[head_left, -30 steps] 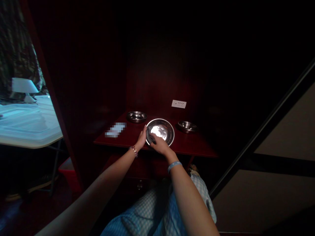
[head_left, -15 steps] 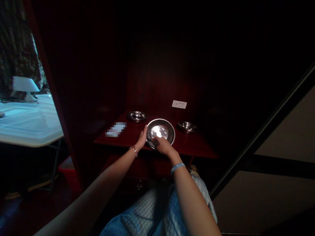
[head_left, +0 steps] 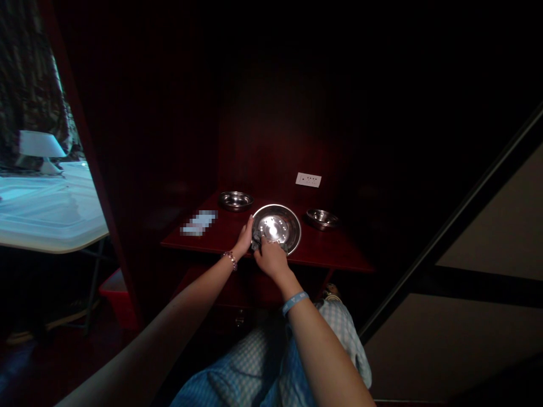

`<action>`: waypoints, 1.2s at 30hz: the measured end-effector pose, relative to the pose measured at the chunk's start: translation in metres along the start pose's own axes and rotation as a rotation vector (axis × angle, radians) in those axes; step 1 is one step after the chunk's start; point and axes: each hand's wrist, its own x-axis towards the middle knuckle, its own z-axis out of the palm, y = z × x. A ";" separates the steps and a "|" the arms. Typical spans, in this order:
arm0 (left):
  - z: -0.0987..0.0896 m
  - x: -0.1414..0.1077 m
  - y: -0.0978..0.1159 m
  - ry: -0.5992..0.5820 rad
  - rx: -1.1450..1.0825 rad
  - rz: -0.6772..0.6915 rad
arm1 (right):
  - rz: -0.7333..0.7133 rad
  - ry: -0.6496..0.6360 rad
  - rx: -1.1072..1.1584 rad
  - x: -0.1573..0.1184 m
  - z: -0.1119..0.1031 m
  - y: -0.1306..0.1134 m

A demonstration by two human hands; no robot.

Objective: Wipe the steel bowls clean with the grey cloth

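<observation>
A shiny metal bowl (head_left: 283, 219) is tilted toward me over the front of a dark red shelf (head_left: 335, 253). Its left rim is gripped by my left hand (head_left: 243, 238), which wears a beaded bracelet. At the bowl's lower edge, my right hand (head_left: 272, 258) is closed on a dark grey cloth (head_left: 256, 239) that lies against the inside wall. Two smaller metal bowls rest on the shelf: one behind on the left (head_left: 236, 201), the other on the right (head_left: 323, 219).
A blurred pale object (head_left: 199, 223) lies at the shelf's left. A white socket (head_left: 308, 180) is on the back wall. To the left stand a white table (head_left: 51, 226) with a lamp (head_left: 41, 144) and a red bin (head_left: 120, 297). A drawer is below.
My right hand has moved left and down along the bowl's near inside wall, and the cloth now shows more at the left. My left hand stays on the rim.
</observation>
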 end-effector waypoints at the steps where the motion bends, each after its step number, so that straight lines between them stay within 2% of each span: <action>1: 0.000 -0.001 0.001 -0.007 -0.002 -0.001 | -0.004 -0.010 -0.003 -0.001 0.000 0.000; 7: 0.001 -0.002 0.002 -0.005 0.012 0.002 | 0.000 -0.035 0.053 0.001 0.003 0.010; 11: 0.001 -0.002 0.003 -0.001 0.040 0.000 | 0.113 -0.024 0.056 0.003 0.001 0.015; 15: 0.000 -0.002 0.003 0.014 0.095 -0.022 | 0.200 -0.012 -0.008 0.002 -0.006 0.014; 19: 0.000 -0.002 0.004 -0.018 0.126 -0.002 | 0.174 0.040 -0.122 0.002 -0.012 0.016; 25: -0.001 -0.001 0.002 -0.048 0.098 0.035 | 0.307 -0.058 -0.025 0.004 -0.018 0.028; 30: -0.001 0.000 0.001 -0.044 0.095 0.048 | 0.313 -0.095 0.089 0.009 -0.021 0.043; 36: 0.000 -0.003 0.003 -0.080 0.054 0.065 | 0.254 0.024 0.023 0.015 -0.019 0.052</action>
